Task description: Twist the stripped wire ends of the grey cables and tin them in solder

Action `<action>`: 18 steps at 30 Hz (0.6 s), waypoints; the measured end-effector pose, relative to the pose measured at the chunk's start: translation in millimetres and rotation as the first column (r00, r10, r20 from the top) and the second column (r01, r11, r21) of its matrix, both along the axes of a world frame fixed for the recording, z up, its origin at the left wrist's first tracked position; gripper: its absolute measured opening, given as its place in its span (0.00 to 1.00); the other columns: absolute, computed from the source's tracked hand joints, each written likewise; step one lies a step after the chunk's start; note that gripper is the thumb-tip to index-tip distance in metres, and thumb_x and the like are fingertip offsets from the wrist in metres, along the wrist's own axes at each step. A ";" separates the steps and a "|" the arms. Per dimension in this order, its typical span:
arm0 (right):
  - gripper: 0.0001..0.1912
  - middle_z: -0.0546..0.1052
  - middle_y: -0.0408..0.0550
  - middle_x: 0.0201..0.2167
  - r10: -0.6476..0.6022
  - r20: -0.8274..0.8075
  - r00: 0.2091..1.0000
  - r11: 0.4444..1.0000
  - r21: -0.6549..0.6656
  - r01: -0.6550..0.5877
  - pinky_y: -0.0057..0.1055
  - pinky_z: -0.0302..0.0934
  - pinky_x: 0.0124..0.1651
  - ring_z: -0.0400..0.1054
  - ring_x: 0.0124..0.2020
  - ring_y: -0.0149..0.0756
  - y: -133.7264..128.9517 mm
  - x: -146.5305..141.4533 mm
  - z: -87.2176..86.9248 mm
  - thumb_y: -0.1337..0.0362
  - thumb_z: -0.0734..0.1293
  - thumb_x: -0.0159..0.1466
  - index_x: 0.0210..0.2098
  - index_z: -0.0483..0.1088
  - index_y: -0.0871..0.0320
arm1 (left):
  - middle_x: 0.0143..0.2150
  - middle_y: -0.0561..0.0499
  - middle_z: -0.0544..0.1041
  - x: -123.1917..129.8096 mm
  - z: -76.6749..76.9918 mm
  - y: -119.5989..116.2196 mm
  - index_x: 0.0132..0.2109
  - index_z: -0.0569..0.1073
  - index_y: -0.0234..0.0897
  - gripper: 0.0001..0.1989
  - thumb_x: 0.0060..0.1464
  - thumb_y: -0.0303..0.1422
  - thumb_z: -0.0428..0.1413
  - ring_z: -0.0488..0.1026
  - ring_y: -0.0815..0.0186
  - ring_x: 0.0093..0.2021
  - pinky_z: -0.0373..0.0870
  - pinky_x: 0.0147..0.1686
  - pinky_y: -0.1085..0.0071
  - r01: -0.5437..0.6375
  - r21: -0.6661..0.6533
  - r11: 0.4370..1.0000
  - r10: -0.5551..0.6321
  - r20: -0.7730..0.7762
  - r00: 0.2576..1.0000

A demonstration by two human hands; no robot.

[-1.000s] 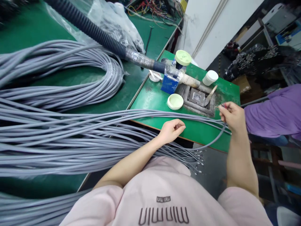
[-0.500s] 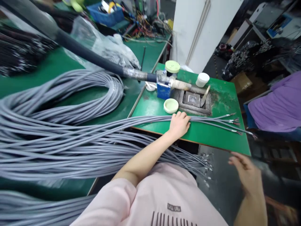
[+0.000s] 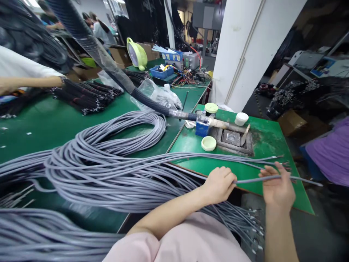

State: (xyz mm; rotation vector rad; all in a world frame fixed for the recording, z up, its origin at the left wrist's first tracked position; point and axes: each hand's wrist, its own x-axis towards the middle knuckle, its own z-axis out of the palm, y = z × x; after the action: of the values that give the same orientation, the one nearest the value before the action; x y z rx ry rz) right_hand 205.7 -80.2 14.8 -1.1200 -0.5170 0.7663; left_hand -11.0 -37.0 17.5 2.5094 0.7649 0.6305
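My left hand [image 3: 221, 185] is closed round a grey cable [image 3: 249, 180] above the front edge of the green bench top. Further along the same cable, my right hand [image 3: 278, 187] has it between thumb and fingers, and the cable's thin end sticks out to the right. Behind my hands, several grey cables [image 3: 201, 155] lie across the bench top, their stripped ends near my right fingers. They run left to a big coil of grey cable [image 3: 81, 145]. A lower bundle of cable ends [image 3: 245, 218] hangs over the edge beneath my left forearm.
A scraper [image 3: 245, 135] leans in a square metal well [image 3: 231, 137]. A duct hose [image 3: 152, 103], a blue box [image 3: 202, 128], a pale green lid [image 3: 208, 143] and a white tub [image 3: 241, 118] are around it. A person in purple [image 3: 331, 153] is at right; another person's arm [image 3: 32, 83] reaches in at left.
My left hand has left the cables on the bench and come nearer the edge, now holding one cable. My right hand has moved up and in to that cable. The view has tilted upward.
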 end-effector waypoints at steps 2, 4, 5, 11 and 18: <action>0.18 0.73 0.40 0.19 -0.051 0.159 0.986 0.999 0.007 0.051 0.30 0.64 0.25 0.67 0.19 0.33 -7.2 1.7 6.2 0.49 0.60 0.66 0.44 0.72 0.55 | 0.37 0.47 0.74 -7.2 -4.2 -9.2 0.42 0.72 0.36 0.09 0.60 0.36 0.53 0.69 0.63 0.38 0.64 0.39 0.66 0.095 -0.175 0.980 -0.085 0.059 0.995; 0.17 0.68 0.38 0.13 0.075 0.374 0.925 0.993 -0.111 -0.035 0.28 0.58 0.21 0.61 0.15 0.31 -17.1 -12.0 7.0 0.51 0.60 0.66 0.42 0.72 0.56 | 0.34 0.50 0.73 -12.2 -6.6 -10.9 0.44 0.73 0.35 0.13 0.58 0.39 0.55 0.69 0.67 0.34 0.65 0.36 0.70 0.113 -0.454 0.884 -0.024 0.197 0.980; 0.17 0.67 0.39 0.13 0.194 0.465 0.863 0.972 -0.210 -0.105 0.28 0.56 0.21 0.61 0.15 0.31 -22.2 -22.3 5.3 0.51 0.60 0.66 0.41 0.72 0.56 | 0.32 0.51 0.73 -14.3 -6.2 -9.0 0.47 0.73 0.34 0.16 0.57 0.41 0.56 0.67 0.69 0.31 0.64 0.34 0.71 0.117 -0.586 0.801 0.059 0.273 0.960; 0.15 0.70 0.41 0.18 0.738 0.571 0.361 0.675 -0.630 -0.384 0.31 0.59 0.27 0.66 0.19 0.36 -47.0 -67.1 -23.3 0.54 0.56 0.69 0.44 0.70 0.54 | 0.24 0.57 0.65 -29.3 10.2 18.6 0.51 0.72 0.31 0.28 0.53 0.49 0.59 0.60 0.76 0.22 0.57 0.23 0.77 0.250 -0.827 0.503 0.418 0.486 0.767; 0.14 0.73 0.42 0.21 0.874 0.404 0.269 0.485 -0.730 -0.481 0.32 0.60 0.31 0.68 0.23 0.36 -60.2 -49.1 -50.1 0.56 0.56 0.69 0.39 0.71 0.54 | 0.21 0.55 0.68 -31.2 6.5 32.7 0.40 0.76 0.30 0.24 0.52 0.50 0.59 0.61 0.76 0.21 0.57 0.23 0.78 0.174 -0.881 0.440 0.602 0.434 0.670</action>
State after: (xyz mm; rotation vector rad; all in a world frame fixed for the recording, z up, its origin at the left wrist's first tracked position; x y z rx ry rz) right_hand 156.6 -140.4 -35.3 -1.7027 -1.7649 1.2580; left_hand -42.2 -4.4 24.0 1.0021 0.8237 0.9085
